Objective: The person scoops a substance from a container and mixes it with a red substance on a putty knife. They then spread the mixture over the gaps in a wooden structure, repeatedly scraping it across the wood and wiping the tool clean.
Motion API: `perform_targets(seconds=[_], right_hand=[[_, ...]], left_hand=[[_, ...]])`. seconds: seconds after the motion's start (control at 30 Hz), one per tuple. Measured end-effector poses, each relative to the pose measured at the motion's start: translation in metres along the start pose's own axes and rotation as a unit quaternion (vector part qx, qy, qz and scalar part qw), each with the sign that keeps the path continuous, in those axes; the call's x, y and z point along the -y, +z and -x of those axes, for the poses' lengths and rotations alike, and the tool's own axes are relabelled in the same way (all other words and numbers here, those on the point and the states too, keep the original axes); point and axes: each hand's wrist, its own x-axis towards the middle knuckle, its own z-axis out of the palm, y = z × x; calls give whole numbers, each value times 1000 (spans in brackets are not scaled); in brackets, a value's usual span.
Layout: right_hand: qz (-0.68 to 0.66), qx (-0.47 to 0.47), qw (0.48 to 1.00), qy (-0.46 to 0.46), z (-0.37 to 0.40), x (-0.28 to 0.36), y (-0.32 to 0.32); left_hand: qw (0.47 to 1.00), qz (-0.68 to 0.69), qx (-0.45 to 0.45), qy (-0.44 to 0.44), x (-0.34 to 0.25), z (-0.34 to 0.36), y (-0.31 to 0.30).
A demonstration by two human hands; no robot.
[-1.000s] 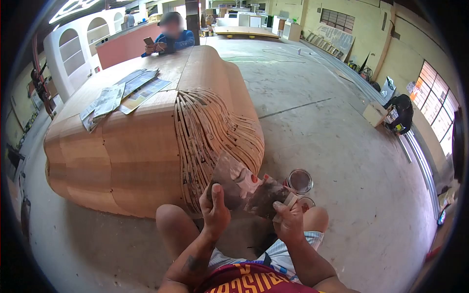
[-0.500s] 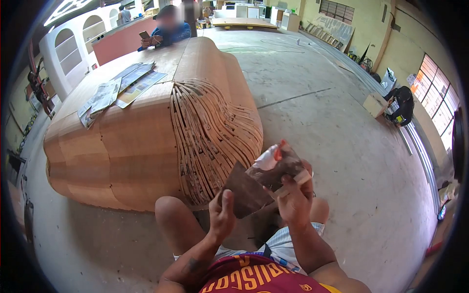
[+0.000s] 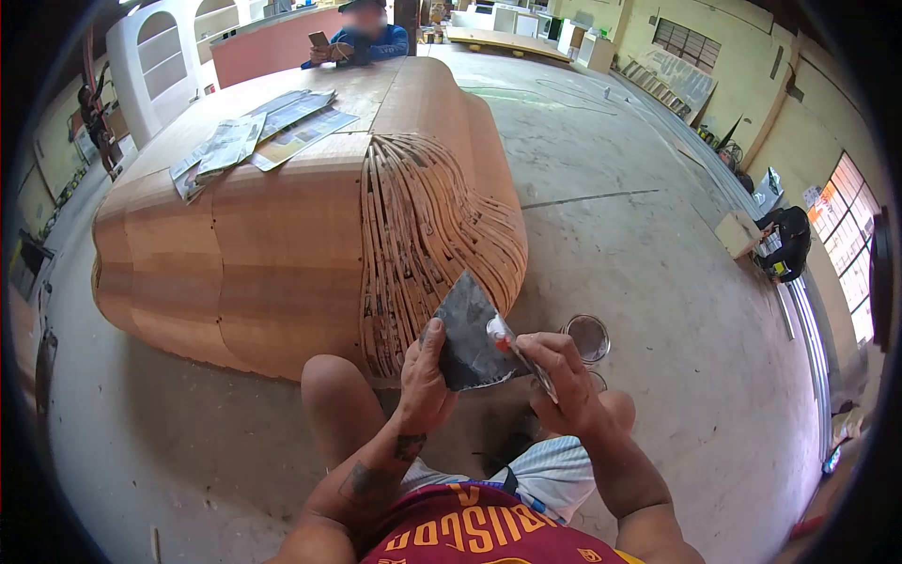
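My left hand [image 3: 425,385] grips a dark, thin flat plate [image 3: 462,346] by its left edge, thumb on top. My right hand [image 3: 568,385] is closed on a putty knife [image 3: 540,373], seen nearly edge-on with its blade against the plate's right side. White and red paste [image 3: 499,335] lies where blade and plate meet. Right behind the plate stands a large curved wooden form [image 3: 282,254], its near corner built of thin, wavy wooden strips [image 3: 413,244] with dark gaps between them.
Beside my right knee an open round tin [image 3: 588,336] stands on the floor, with another round rim partly hidden nearer. Newspapers [image 3: 254,136] lie on top of the wooden form. Across it a person [image 3: 371,42] leans, holding a phone. A black bag [image 3: 787,240] rests at right.
My right hand has turned the putty knife from broadside to nearly edge-on and brought its paste onto the plate. The plate has tilted up, and the view has shifted, revealing the tin.
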Motion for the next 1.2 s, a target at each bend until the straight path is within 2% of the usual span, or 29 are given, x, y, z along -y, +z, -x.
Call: perform_targets(seconds=[0.13, 0.23, 0.33, 0.37, 0.43, 0.5, 0.57, 0.63, 0.9, 1.2], right_hand=[[11, 28, 998, 48, 3, -6, 3], [41, 41, 997, 43, 10, -15, 7], [68, 95, 985, 125, 20, -25, 0], [27, 115, 976, 182, 30, -37, -3], [-53, 153, 942, 293, 58, -68, -9], [-161, -34, 890, 426, 90, -76, -14], [-293, -127, 824, 467, 88, -57, -15], [-441, -135, 786, 412, 40, -3, -28], [-455, -160, 772, 415, 30, 5, 8], [-481, -224, 720, 447, 27, 14, 29]], left_hand=[[1000, -19, -2, 4, 0, 0, -1], [1000, -7, -12, 6, 4, 0, -2], [999, 31, -38, -1, 6, 0, -5], [998, 47, -47, -5, 6, 0, -5], [998, 13, -48, 42, 0, -3, -7], [995, -16, -43, 84, -5, -12, -12], [992, -54, -41, 102, -5, -13, -26], [989, -82, -57, 111, -4, -14, -21], [970, -172, -59, 164, 7, -14, -18], [938, -265, -61, 214, 24, 5, 11]])
